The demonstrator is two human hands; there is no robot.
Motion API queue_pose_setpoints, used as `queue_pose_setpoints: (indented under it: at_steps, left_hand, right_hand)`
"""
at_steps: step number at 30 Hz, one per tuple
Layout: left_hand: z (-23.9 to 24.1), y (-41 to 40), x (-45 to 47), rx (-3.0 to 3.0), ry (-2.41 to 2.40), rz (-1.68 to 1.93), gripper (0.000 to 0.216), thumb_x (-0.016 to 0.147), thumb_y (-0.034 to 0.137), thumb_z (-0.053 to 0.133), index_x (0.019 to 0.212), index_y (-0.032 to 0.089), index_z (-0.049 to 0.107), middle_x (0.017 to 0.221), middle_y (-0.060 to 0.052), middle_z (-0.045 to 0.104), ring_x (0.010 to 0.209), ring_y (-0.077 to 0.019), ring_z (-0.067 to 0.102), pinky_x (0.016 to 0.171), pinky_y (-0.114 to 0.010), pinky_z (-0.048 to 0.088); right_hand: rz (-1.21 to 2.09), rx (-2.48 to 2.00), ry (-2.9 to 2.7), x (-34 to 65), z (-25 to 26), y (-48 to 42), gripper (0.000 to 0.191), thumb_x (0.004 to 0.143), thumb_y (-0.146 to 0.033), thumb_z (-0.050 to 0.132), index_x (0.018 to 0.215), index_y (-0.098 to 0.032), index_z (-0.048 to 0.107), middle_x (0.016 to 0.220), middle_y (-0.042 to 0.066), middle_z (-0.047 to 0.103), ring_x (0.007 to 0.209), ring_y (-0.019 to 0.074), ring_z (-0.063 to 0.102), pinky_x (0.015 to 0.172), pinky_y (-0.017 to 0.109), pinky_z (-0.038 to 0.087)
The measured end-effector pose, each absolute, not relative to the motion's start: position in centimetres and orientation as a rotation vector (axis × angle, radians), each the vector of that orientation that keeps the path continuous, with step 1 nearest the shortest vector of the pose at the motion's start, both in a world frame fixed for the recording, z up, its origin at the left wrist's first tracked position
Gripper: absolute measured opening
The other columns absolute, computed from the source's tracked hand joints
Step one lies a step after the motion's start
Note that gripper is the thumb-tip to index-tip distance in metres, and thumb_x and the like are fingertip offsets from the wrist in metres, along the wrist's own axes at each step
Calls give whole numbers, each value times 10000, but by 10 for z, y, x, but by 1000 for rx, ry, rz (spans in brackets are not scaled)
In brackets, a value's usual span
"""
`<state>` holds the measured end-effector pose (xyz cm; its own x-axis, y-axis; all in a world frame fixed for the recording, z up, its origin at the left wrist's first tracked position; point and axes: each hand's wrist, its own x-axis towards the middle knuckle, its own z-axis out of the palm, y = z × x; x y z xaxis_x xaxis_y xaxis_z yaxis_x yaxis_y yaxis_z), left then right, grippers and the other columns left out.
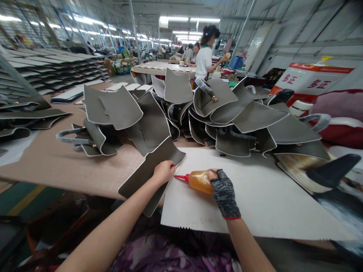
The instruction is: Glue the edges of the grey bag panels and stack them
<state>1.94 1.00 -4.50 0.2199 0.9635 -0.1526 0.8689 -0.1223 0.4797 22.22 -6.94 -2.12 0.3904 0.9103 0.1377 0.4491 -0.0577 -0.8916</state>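
Observation:
My right hand (225, 192), in a grey fingerless knit glove, is wrapped round a squeeze bottle (198, 181) of amber liquid. The bottle lies tilted on its side, its thin red nozzle (181, 177) pointing left. Just left of the nozzle tip, my left hand (163, 172) pinches the edge of a dark grey leather bag panel (147, 164) with pale edges. This panel is bent and leans over the near table edge. The fingertips of my left hand are partly hidden. Beneath the bottle lies a large white sheet (241, 207) with a jagged near edge.
Grey bag pieces (252, 117) are heaped across the table (56, 166), some with plastic-wrapped handles (70, 134). On the right stand a white container with a black spout (331, 172) and a red-and-white box (312, 79). A person in a white shirt (204, 60) stands beyond the heap.

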Motion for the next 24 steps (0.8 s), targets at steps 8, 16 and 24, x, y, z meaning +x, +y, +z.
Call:
queue_pose_setpoints:
  at_steps: [8, 16, 24]
  left_hand:
    - [-45, 10, 20, 2039, 1694, 276, 243, 758, 279, 435, 842, 218, 655, 870, -35, 673, 784, -160, 591, 642, -231, 405]
    - [-45, 10, 19, 2043, 1677, 263, 259, 766, 271, 428, 876, 212, 655, 891, -37, 671, 805, -153, 588, 663, -220, 407]
    - [-40, 9, 19, 2032, 1663, 261, 259, 765, 285, 439, 884, 207, 655, 892, -41, 670, 802, -157, 590, 672, -226, 412]
  right_hand:
    - [726, -1638, -1205, 210, -24, -92, 319, 732, -473, 469, 789, -172, 557, 787, 83, 610, 742, 240, 549, 716, 376, 422]
    - [776, -1622, -1249, 202, -26, -108, 281, 744, -449, 476, 782, -180, 550, 780, 71, 605, 743, 232, 549, 741, 373, 417]
    - [833, -1615, -1223, 192, -28, -119, 319, 727, -492, 481, 751, -184, 561, 738, 69, 616, 696, 232, 557, 698, 358, 445]
